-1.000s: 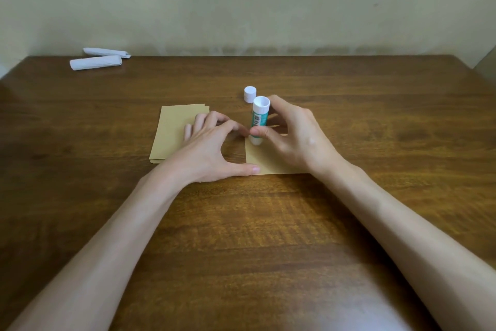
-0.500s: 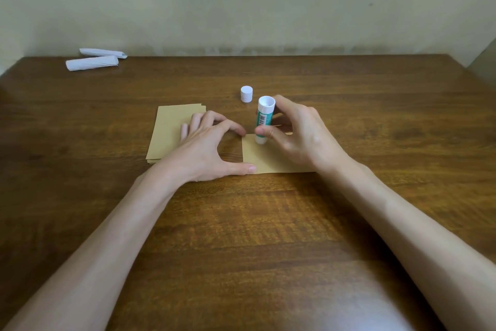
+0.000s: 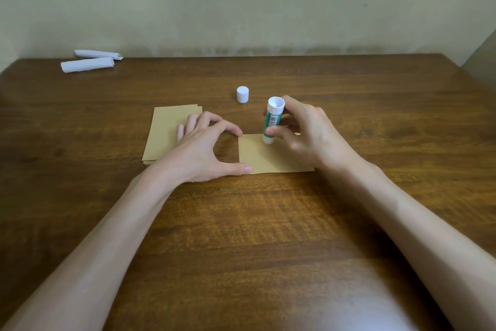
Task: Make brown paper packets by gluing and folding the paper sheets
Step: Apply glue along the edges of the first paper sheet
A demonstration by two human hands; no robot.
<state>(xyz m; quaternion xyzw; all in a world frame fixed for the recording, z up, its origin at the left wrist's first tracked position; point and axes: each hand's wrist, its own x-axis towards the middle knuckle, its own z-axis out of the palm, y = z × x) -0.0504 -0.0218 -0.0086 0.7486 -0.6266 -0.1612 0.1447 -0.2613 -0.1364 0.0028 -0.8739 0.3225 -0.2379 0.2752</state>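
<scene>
Right hand (image 3: 308, 134): pinches upright glue stick (image 3: 272, 121), tip on top edge of paper sheet (image 3: 268, 159).
Left hand (image 3: 204, 148): spread, pressing its left edge.
Long side: left to right.

A dark brown wooden table (image 3: 375, 105) is seen filling the whole lower view, its grain running left to right. Behind its far edge a plain, pale greenish wall (image 3: 241, 3) is set, and a mottled darker band (image 3: 268, 50) is shown along the wall's foot. At the far right a grey surface (image 3: 484, 56) is glimpsed past the table's corner. Soft light is thrown back as a pale sheen (image 3: 357, 309) on the near tabletop.
</scene>
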